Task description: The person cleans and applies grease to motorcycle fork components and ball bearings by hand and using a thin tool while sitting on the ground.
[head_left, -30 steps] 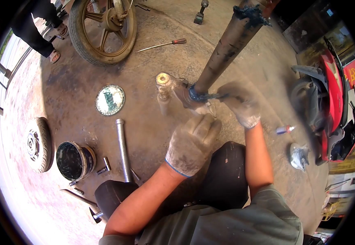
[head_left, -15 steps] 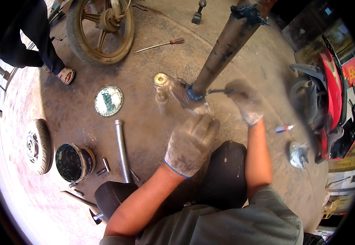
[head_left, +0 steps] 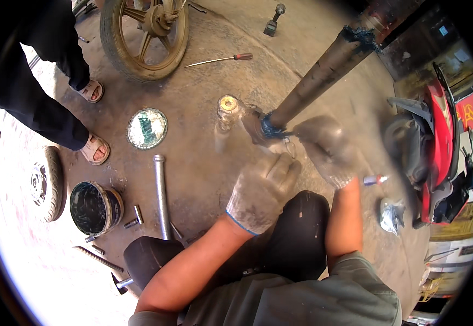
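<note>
A dark metal steering stem slants up to the far right from a metal fork clamp with a yellow-brass ring in its end. Dark blue grease rings the foot of the stem, and more clings near its upper end. My left hand, in a dirty white glove, is closed at the near end of the clamp; its fingertips are partly hidden. My gloved right hand is blurred by motion, closed beside the greased foot. Something thin and dark reaches from it to the grease; I cannot make out what.
A black grease tub, a steel tube and a round glass lens lie to the left. Beyond are a screwdriver, a power tool and a wheel. A person's sandalled foot stands left; a red motorbike right.
My right hand has moved down and closer to the greased foot of the stem. The left hand keeps its hold. The view has shifted, and more of the other person's legs shows at left.
</note>
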Tool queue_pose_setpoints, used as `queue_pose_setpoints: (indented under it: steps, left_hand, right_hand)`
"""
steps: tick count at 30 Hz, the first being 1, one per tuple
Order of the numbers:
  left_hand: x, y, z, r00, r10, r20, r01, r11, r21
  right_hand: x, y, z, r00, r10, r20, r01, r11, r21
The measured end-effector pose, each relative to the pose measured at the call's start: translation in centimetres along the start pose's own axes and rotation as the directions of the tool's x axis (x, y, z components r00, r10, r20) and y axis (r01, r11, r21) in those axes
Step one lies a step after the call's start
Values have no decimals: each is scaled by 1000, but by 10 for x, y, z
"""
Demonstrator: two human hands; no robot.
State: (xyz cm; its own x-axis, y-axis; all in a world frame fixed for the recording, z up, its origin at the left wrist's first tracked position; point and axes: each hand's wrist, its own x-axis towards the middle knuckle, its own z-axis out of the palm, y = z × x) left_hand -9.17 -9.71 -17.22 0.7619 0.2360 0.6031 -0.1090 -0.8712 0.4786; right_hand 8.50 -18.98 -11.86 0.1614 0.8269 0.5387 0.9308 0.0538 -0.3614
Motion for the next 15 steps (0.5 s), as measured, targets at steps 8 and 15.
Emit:
queue_pose_setpoints:
  steps: [8,15]
  left_hand:
    - [-2,-1,3,998,8,-65,-8,1000,1]
    - [-1,2,0,998,-13,-60,14,1000,15]
  right_hand:
    - [4,-19,-7,1000,14,-7,-15,996,-84]
    - [-3,-23,-20,988,-50,-145,43,998,-56]
